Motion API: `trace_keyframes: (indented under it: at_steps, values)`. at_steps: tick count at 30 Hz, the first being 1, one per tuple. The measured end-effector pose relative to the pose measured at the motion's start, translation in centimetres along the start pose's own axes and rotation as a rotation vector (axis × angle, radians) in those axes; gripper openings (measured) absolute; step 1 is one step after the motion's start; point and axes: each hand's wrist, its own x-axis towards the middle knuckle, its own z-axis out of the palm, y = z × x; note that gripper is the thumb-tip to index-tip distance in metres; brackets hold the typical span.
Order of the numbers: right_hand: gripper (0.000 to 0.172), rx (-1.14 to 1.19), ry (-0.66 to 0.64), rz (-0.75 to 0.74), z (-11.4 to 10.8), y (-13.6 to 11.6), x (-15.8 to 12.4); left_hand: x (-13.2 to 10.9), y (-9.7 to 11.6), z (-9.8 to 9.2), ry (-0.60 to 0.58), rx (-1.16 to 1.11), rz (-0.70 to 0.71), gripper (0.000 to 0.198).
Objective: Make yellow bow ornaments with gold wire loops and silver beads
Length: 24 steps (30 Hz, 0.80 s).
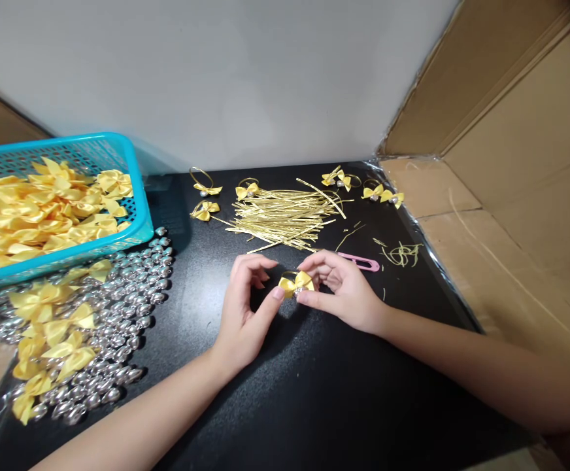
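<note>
On black tabletop [324, 399] by grey wall [216, 78] — left hand [246, 311], right hand [346, 291], each fingertip-tight on yellow bow [296, 283].

bow [296, 283]: small, yellow satin ribbon; two loops spread sideways | middle: silvery bead [299, 292] at its lower edge; thin gold wire [289, 273] arcing behind its top | pose: facing up, just above the black desk [314, 392] | place: between left hand [246, 307] thumb tip and right hand [341, 291] fingertips; both touching it

no readable text, no labels, no brands, no numbers on anything
</note>
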Motion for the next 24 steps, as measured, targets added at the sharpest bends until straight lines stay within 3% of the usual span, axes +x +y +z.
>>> trace_keyframes:
  at_steps: [5, 11, 16, 19, 24]
  values:
    - [0.034, 0.016, -0.026, -0.018, -0.13, 0.20, 0.09, 0.22, 0.20, -0.18, -0.154, 0.117, 0.048, 0.005]
    - [0.035, 0.011, -0.049, -0.090, -0.35, 0.45, 0.02, 0.39, 0.13, -0.29, -0.209, 0.034, -0.023, 0.017]
    - [0.020, -0.077, 0.031, -0.208, -0.83, 0.32, -0.13, 0.46, -0.01, -0.18, -0.191, 0.017, -0.026, 0.018]
    - [0.019, -0.221, 0.056, -0.287, -0.86, 0.42, -0.22, 0.35, 0.07, -0.04, -0.174, 0.086, 0.024, 0.015]
    - [0.036, -0.332, 0.123, -0.472, -0.48, 0.72, -0.61, -0.32, 0.55, -0.21, -0.001, 0.305, 0.288, 0.006]
